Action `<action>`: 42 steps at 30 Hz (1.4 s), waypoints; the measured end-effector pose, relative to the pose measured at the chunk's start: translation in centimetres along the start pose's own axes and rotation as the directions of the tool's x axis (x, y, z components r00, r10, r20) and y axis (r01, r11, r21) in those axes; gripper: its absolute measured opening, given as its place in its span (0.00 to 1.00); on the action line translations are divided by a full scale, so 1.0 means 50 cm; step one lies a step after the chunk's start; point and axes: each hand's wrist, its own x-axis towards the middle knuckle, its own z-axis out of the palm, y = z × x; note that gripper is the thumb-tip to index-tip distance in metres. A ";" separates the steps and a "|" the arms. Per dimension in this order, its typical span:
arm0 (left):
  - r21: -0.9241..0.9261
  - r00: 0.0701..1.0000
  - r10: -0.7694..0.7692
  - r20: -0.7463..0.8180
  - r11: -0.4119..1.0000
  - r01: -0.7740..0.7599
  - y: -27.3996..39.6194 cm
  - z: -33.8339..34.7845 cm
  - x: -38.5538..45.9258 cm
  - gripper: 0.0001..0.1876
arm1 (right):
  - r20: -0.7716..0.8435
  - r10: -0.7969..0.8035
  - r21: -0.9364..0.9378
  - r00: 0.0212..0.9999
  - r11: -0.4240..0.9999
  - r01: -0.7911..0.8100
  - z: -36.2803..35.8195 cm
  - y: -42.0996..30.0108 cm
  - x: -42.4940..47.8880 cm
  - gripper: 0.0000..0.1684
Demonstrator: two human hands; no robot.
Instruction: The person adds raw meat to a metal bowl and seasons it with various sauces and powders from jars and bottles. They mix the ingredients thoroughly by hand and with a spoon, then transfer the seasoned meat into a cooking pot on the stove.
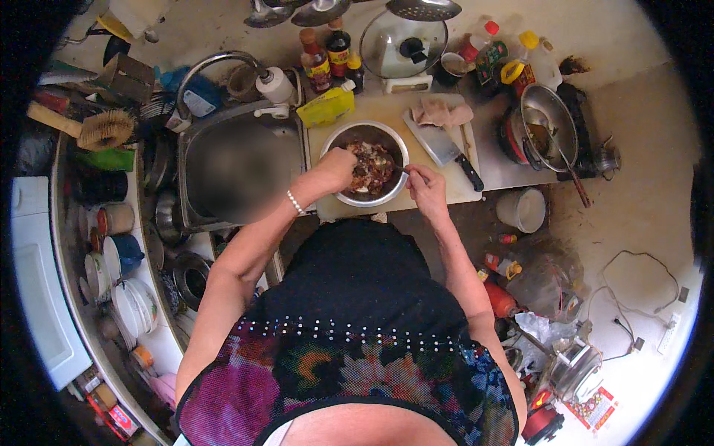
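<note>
A metal mixing bowl (pixel 399 139) holds a chopped, brown and pale meat-like mixture (pixel 370 163). My right hand (pixel 427 188) grips the dark handle of a utensil (pixel 399 169) at the bowl's right rim; its other end is lost in the mixture. Over the left rim reaches my left hand (pixel 337 169), fingers curled down inside the bowl. Whether those fingers pinch something or press on the mixture is hidden. Under the bowl lies a pale cutting board (pixel 334 211). To its right, a cleaver (pixel 440 146) with a black handle rests near slices of raw meat (pixel 443 113).
A steel sink (pixel 184 167), partly blurred, adjoins the board on the left. Behind the bowl lies a yellow pouch (pixel 326 107), with sauce bottles (pixel 316 64) and a glass lid (pixel 385 39) beyond. At right, a metal pan (pixel 549 128) with a ladle stands on the stove.
</note>
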 end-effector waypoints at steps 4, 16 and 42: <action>-0.222 0.987 -0.130 -0.094 0.969 0.106 0.059 -0.030 0.021 0.10 | -0.025 0.009 0.024 1.000 1.000 -0.008 -0.005 -0.014 0.002 0.12; -0.927 0.868 -0.466 0.172 -0.375 -0.018 -0.007 0.030 -0.006 0.12 | 0.004 -0.350 -0.302 0.937 0.893 0.335 0.040 -0.066 -0.045 0.11; -0.920 0.713 -0.695 -0.090 0.333 0.208 -0.046 0.128 -0.086 0.12 | 0.303 -0.367 -0.597 0.880 0.646 0.475 0.132 -0.036 0.030 0.04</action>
